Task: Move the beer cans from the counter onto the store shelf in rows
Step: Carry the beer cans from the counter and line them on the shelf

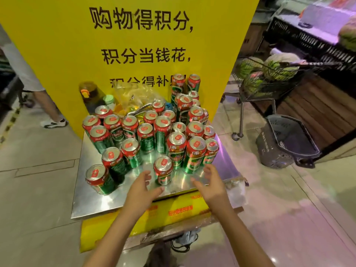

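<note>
Hands are seen reaching over the near edge of a shiny metal surface (92, 201), and nothing is held in either grip. Left hand (142, 189) is spread open with relaxed fingers, just left of a single upright beer can (163, 171). Right hand (211, 183) is likewise open, fingers loosely curved, just right of that can. Neither hand is shown touching it.

Beyond this can, many more green-and-red beer cans (146, 135) are crowded upright across the surface, and a few are stacked higher at the back right (185, 87). A crumpled clear plastic bag (133, 95) and a dark bottle with an orange cap (89, 93) are set behind them. A tall yellow sign (57, 45) with black characters is placed at the back. A shopping cart (269, 81) loaded with produce and a grey basket (289, 139) are seen on the floor to the right.
</note>
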A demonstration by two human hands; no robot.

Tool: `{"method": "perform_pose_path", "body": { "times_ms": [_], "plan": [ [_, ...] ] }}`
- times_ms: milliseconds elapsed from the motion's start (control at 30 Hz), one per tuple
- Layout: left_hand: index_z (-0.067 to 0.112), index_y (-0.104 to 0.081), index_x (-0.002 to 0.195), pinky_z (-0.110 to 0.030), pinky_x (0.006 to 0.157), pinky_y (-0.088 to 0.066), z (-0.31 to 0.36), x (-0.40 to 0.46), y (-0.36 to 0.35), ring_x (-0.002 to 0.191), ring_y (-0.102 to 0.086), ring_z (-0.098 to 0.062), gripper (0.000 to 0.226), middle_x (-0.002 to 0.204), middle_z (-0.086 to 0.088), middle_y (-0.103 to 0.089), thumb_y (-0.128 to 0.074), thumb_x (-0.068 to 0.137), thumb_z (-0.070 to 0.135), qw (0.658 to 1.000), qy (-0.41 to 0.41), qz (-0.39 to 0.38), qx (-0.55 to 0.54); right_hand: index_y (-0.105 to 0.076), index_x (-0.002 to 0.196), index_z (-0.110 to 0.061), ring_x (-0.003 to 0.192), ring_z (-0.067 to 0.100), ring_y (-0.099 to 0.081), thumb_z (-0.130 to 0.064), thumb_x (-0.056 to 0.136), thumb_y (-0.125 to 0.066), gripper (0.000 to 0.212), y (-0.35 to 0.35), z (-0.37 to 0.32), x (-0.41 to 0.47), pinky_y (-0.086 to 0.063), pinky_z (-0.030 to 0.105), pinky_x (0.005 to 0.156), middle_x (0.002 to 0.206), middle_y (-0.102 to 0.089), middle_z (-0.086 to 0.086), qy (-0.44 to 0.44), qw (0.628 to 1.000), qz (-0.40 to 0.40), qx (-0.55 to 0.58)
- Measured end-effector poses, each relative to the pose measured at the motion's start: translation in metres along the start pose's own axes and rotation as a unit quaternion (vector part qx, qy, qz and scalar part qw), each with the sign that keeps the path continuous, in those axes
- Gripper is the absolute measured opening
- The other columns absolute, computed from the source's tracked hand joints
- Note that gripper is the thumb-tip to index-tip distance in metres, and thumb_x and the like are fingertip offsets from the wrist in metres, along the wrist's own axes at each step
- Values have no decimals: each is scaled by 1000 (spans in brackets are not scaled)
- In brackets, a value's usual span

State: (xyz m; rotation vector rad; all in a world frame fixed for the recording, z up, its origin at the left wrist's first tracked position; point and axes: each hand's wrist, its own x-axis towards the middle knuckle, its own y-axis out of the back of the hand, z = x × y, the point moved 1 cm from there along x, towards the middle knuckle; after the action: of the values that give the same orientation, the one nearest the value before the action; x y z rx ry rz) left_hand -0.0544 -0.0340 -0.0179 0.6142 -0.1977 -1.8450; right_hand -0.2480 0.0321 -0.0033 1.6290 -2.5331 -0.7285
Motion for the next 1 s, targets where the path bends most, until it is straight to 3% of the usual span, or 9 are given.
{"method": "perform_pose_path", "body": {
  "times_ms": [67, 200, 300, 433, 533, 700, 900, 1000],
  "plan": [
    [10, -38, 136, -29, 93, -37, 6, 14, -5, 119, -44, -19, 73, 131, -3, -46, -77, 75, 20, 1000, -13, -1, -7, -35, 137, -20, 121, 7, -39, -21, 79, -74, 70, -4, -9, 22, -31, 25, 101, 129, -45, -8, 0, 1000, 18, 5],
    [9, -34, 140, -35, 105, -35, 7, 43, -13, 128, -41, -22, 91, 140, -5, -42, -82, 66, 31, 999, -29, 12, 38, -26, 142, -29, 134, 18, -38, -54, 60, -73, 98, -15, -11, 56, -37, 45, 109, 145, -41, 1, 15, 997, 80, -8],
    [9, -34, 140, -32, 104, -35, 8, 57, -19, 128, -40, -23, 93, 137, -5, -42, -83, 64, 29, 997, -37, 3, 69, -29, 143, -18, 133, 21, -41, -49, 59, -78, 102, -21, -12, 65, -39, 45, 107, 142, -42, 8, 26, 993, 113, -19],
    [16, -53, 118, -24, 76, -39, 6, 66, -19, 99, -57, -19, 66, 110, 0, -61, -83, 60, 26, 994, -67, 32, 85, -37, 136, -15, 119, 20, -54, -42, 58, -82, 93, -24, -14, 74, -49, 39, 97, 131, -54, 6, 25, 989, 136, -56],
    [20, -56, 111, -23, 69, -36, 4, 70, -11, 91, -59, -16, 57, 102, 4, -65, -82, 61, 23, 992, -66, 72, 82, -40, 129, -24, 111, 16, -59, -52, 50, -77, 91, -24, -14, 81, -52, 41, 91, 122, -60, -4, 15, 989, 139, -56],
    [15, -55, 113, -28, 72, -40, 0, 78, 11, 98, -60, -26, 57, 106, -3, -66, -82, 63, 20, 989, -48, 103, 92, -43, 122, -29, 108, 14, -60, -54, 50, -77, 83, -25, -8, 86, -53, 43, 87, 118, -61, -9, 3, 989, 135, -68],
    [14, -51, 111, -29, 72, -38, -2, 84, 13, 100, -58, -28, 55, 108, -5, -62, -80, 64, 19, 989, -31, 109, 98, -44, 119, -28, 105, 12, -61, -38, 60, -84, 72, -24, -9, 88, -54, 42, 87, 115, -62, -8, 6, 988, 140, -70],
    [10, -49, 120, -33, 81, -42, -2, 81, 8, 108, -53, -28, 65, 117, -10, -57, -81, 64, 19, 987, -27, 120, 100, -43, 120, -28, 107, 12, -60, -42, 60, -82, 73, -24, -7, 87, -54, 43, 87, 118, -61, -8, 7, 988, 138, -71]
  ]
}}
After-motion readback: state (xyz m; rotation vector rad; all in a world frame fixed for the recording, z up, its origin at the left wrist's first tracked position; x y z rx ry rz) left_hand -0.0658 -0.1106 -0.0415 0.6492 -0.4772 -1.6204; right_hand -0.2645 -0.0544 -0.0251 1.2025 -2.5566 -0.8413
